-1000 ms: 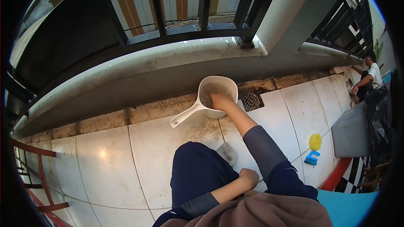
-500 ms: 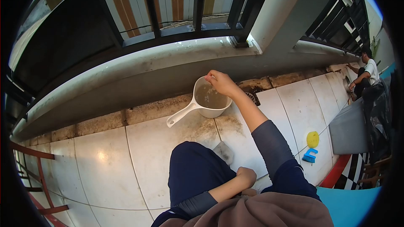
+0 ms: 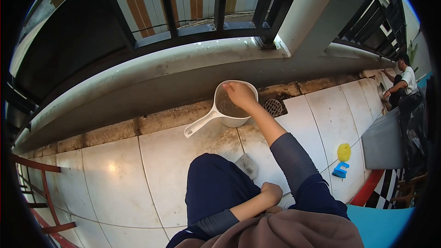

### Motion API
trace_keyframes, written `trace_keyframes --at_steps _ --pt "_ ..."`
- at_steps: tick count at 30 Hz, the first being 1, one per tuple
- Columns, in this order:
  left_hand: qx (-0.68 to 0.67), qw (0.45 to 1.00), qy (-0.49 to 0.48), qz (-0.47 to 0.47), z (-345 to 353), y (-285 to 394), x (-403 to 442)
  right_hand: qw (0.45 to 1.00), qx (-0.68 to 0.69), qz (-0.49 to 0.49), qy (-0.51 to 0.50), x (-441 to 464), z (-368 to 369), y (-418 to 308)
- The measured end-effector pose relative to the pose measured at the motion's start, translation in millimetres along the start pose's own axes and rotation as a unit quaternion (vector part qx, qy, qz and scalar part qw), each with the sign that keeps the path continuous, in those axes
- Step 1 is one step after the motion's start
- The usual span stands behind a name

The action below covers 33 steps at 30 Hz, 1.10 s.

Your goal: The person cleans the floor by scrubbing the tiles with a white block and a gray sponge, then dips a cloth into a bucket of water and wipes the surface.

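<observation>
A white long-handled water dipper [image 3: 235, 121] stands on the dirty tiles by the wall, with murky water [image 3: 228, 106] inside. My right hand [image 3: 240, 95] reaches over it, fingers bent together and pointing down inside the far rim. Whether they hold anything is hidden. Close to my knee, my left hand [image 3: 272, 193] is curled into a fist, and nothing shows in it. A grey-white flat piece [image 3: 247, 165] lies on the floor beside the knee.
A round drain grate [image 3: 273, 107] sits right of the dipper. A yellow scrubber [image 3: 343, 152] and a blue brush [image 3: 340, 170] lie farther right, before a grey bin [image 3: 383, 142]. Another person [image 3: 403, 82] crouches along the wall. A red metal frame [image 3: 48, 195] stands left.
My right hand has lowered from the dipper's far rim into its opening. The drain grate shows more fully. My left hand stays in place.
</observation>
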<state>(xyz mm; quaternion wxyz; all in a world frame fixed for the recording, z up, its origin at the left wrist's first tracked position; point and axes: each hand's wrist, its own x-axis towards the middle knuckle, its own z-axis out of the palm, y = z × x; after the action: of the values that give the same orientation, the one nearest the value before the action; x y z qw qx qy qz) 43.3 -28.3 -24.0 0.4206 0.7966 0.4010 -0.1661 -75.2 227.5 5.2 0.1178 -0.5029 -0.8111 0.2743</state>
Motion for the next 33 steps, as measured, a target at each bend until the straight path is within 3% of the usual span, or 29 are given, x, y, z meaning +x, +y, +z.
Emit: trace_keyframes --at_steps 3,6,10,12,15,17,23,27,30,31,33 --pt "0.003 1.0 0.007 0.004 2.5 0.1 1.7 0.991 -0.113 -0.047 -0.045 -6.9 17.4 15.6" --pt "0.005 1.0 0.019 0.002 1.9 0.5 -0.9 0.961 -0.217 -0.011 -0.171 -3.0 27.6 28.0" --pt "-0.003 1.0 0.023 0.0 -0.6 1.9 -4.6 0.947 -0.209 -0.039 -0.239 2.7 33.5 41.3" --pt "0.004 1.0 0.029 0.009 -2.0 1.4 -6.3 0.949 -0.196 -0.077 -0.233 5.6 29.7 46.1" --pt "0.013 0.999 0.032 0.028 -4.2 0.4 -13.3 0.98 0.022 -0.008 -0.199 -3.1 -3.3 26.5" --pt "-0.004 0.999 0.035 0.031 -9.6 2.4 -21.9 0.972 0.132 0.013 -0.194 -3.6 -24.1 16.7" --pt "0.004 0.997 0.044 0.06 -9.9 6.1 -35.3 0.993 0.093 -0.052 -0.058 -1.8 -41.2 3.7" --pt "0.01 0.995 0.062 0.077 -0.9 1.9 -35.1 0.995 0.015 -0.097 -0.025 -7.3 -29.6 7.7" --pt "0.025 0.995 0.047 0.083 -0.6 3.2 -37.4 0.997 0.057 -0.046 0.002 -14.3 -15.9 5.4" --pt "0.027 0.996 0.023 0.082 -8.2 4.8 -40.6 0.991 0.066 -0.087 0.076 -16.4 -3.7 8.8" --pt "0.023 0.995 -0.006 0.096 -16.8 2.8 -42.3 0.996 0.05 -0.028 0.068 -21.2 -3.0 -1.3"
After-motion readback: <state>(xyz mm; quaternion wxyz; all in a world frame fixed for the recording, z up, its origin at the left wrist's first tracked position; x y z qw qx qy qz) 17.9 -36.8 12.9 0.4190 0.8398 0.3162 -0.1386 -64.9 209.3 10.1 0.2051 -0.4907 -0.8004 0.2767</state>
